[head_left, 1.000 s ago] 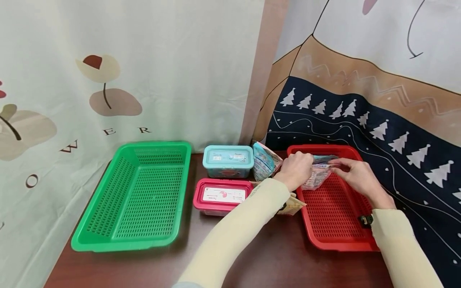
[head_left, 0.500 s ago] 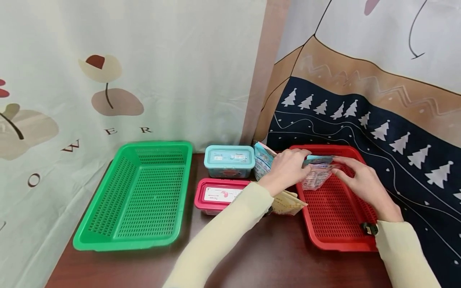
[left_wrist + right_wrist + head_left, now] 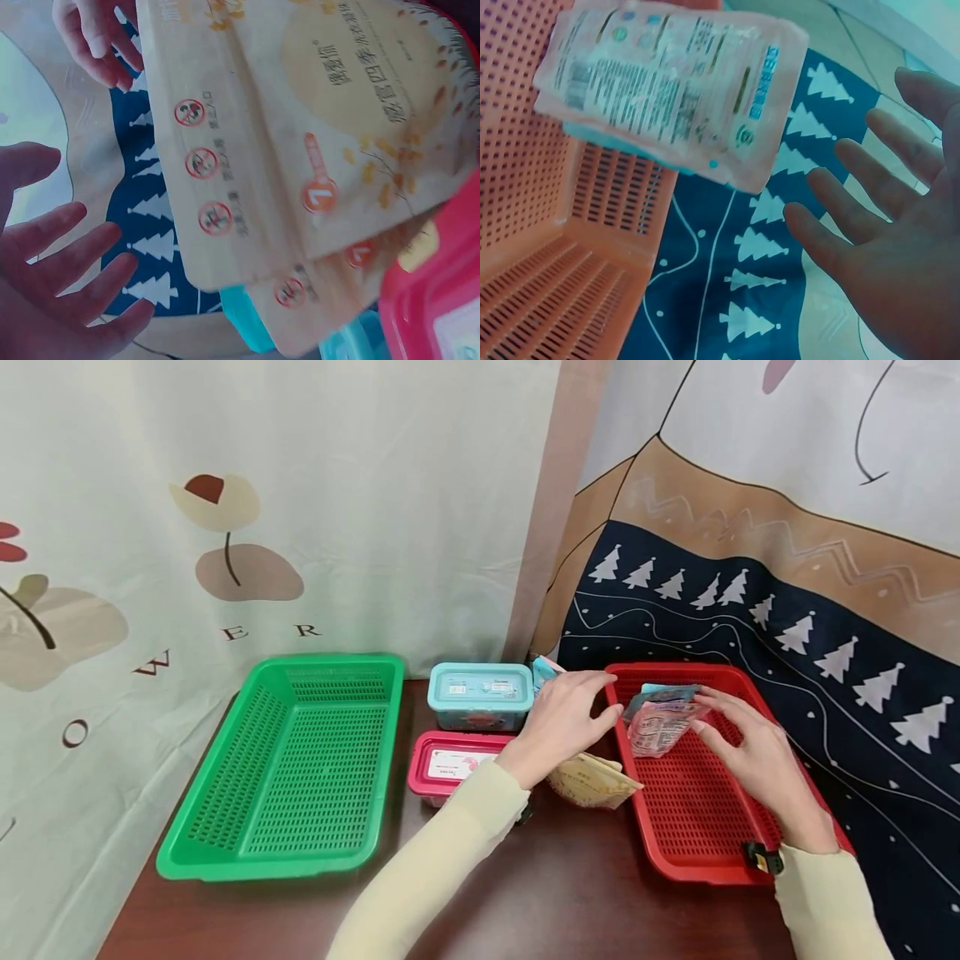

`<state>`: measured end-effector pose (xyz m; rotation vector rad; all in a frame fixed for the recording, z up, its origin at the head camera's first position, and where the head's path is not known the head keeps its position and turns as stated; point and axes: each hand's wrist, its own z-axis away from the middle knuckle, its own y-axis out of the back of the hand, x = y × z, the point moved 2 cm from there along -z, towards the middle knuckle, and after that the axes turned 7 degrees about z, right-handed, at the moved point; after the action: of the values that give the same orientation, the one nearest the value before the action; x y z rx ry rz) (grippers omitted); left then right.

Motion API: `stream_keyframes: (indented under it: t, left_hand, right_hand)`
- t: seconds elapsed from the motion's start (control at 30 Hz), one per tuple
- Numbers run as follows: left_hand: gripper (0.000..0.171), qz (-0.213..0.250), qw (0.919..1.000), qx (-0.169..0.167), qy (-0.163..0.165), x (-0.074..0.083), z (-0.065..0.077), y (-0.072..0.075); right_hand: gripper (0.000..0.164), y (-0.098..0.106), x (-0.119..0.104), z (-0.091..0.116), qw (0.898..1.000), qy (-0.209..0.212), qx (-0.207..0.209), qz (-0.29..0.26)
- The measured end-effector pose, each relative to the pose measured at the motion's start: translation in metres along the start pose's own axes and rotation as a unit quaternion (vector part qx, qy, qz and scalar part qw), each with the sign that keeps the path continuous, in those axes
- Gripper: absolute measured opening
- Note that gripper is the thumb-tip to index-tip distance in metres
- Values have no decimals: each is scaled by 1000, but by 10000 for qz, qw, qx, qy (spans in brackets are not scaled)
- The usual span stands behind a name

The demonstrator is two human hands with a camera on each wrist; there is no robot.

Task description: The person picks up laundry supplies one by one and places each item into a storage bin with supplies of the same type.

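Neither hand grips anything: the right hand, at centre right of the head view, has its fingers straight and spread beside the pink snack pouch, and the right wrist view shows clear air between its fingertips and that pouch. The pouch stands leaning against a light-blue pouch at the far end of the red basket, right of centre in the frame (whether the fingers brush its edge cannot be told from the head view). The left hand, at the middle of the frame, is also relaxed and spread, hovering just left of the red basket's rim, above a tan grain pouch lying on the dark wooden table; the left wrist view shows the tan pouch with a second like it beneath, well clear of the left hand's fingers. I judge the step in hand to be a release: the pink pouch looks just set in the red basket. The next move would probably call for the left hand to lower and pinch another pouch. Further left sit a light-blue lidded box, a red lidded box and a green basket.
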<state>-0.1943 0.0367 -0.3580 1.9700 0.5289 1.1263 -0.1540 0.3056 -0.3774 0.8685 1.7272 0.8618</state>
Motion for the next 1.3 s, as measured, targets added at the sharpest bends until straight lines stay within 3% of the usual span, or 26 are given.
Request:
stream_keyframes:
  t: [0.2,0.4,0.67,0.8,1.0,1.13,1.3]
  left_hand:
    - [48,728,9971,152,186,-13,16,8]
    - [52,1531,9875,198,328,-23,33,14]
    - [56,2098,9764,398,336,-37,53,14]
    - [58,2119,9755,462,366,-46,61,11]
    - [67,1877,9813,287,302,-57,71,6]
    - [75,1557,9876,177,48,-61,76,4]
    - [80,862,9949,249,-454,-62,80,1]
  right_hand:
    - [50,-4,-10,11,9996,-27,124,-266]
    - [57,-9,-22,20,9979,-343,292,-461]
    - [63,-21,-40,32,9933,-470,468,-947]
    - [61,-26,-48,38,9906,-455,592,-1148]
    - [62,-32,-64,48,9890,-473,516,-1302]
    - [71,-38,-75,55,9878,-817,252,-1302]
    - [84,-50,-88,60,9904,-1094,136,-834]
